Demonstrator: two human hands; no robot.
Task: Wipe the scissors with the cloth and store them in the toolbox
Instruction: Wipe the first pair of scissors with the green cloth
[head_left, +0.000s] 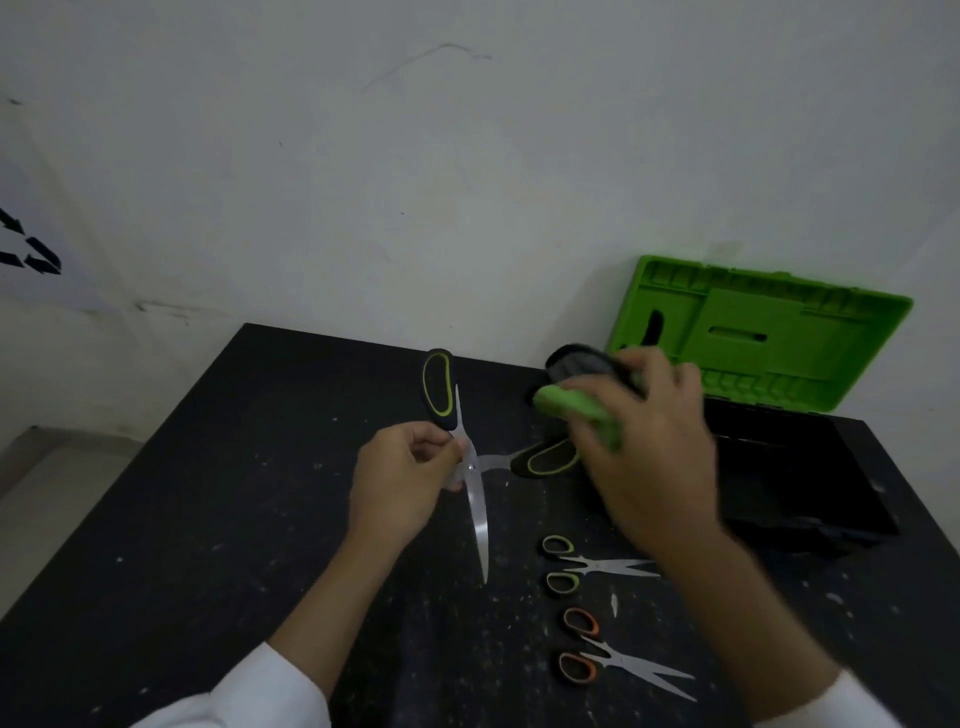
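Open passage over bare tabletop (171, 519) at left and lower left of frame. Centre barred by large scissors (478, 514), spread wide, pinched by left hand (405, 473). Lower centre-right taken by green-handled scissors (586, 564) and orange-handled scissors (608, 660). Toolbox (810, 483) at right open from above, lid (753, 338) raised behind; right hand (654, 452) with cloth (571, 410) at its left edge.

A plain, workshop-like workroom is indicated. A black worktable (197, 519), scratched and flecked with pale specks, is spread beneath the fingers of the right hand (649, 452). An open toolbox (769, 332) with a green lid is set just beyond those fingers. Green-handled scissors (587, 564) and orange-handled scissors (608, 660) are laid nearer than them. A bare, scuffed wall (415, 182) is seen behind.
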